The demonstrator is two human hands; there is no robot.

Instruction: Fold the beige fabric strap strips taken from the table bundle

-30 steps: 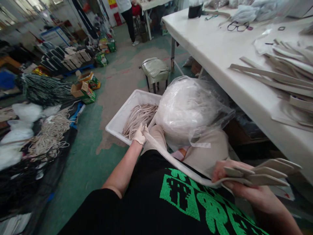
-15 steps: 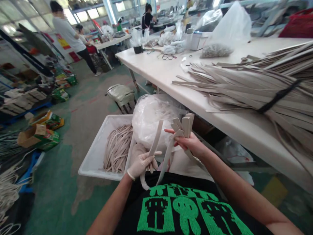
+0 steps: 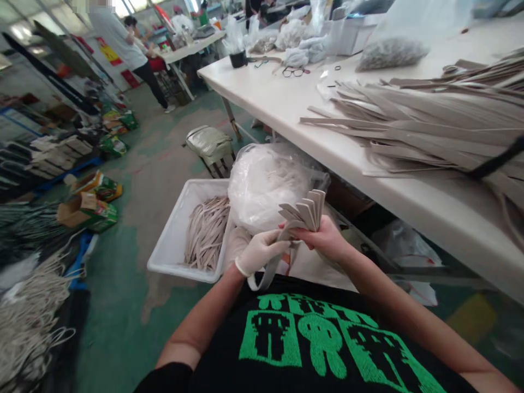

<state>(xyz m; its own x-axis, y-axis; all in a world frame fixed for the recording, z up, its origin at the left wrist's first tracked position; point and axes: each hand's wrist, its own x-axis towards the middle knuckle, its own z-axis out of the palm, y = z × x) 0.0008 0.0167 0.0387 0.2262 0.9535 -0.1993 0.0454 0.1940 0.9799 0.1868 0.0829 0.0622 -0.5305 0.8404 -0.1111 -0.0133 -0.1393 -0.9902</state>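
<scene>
- Strips (image 3: 314, 210) fan up from the right hand (image 3: 325, 237), left of the big table (image 3: 254, 82); its fingers hold them tight;
- gloved left hand (image 3: 264, 251) touches the looped strip (image 3: 269, 272); I cannot tell if it pinches;
- best, I think: ends even, loop untwisted;
- both forearms (image 3: 380, 289) reach in; hands side by side

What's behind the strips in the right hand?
Behind the flat beige strips in the right hand is a bulging translucent plastic bag with pale contents. The strips and hand hide part of its near side.

Patchy green floor (image 3: 118, 295), white table (image 3: 262, 90)
</scene>
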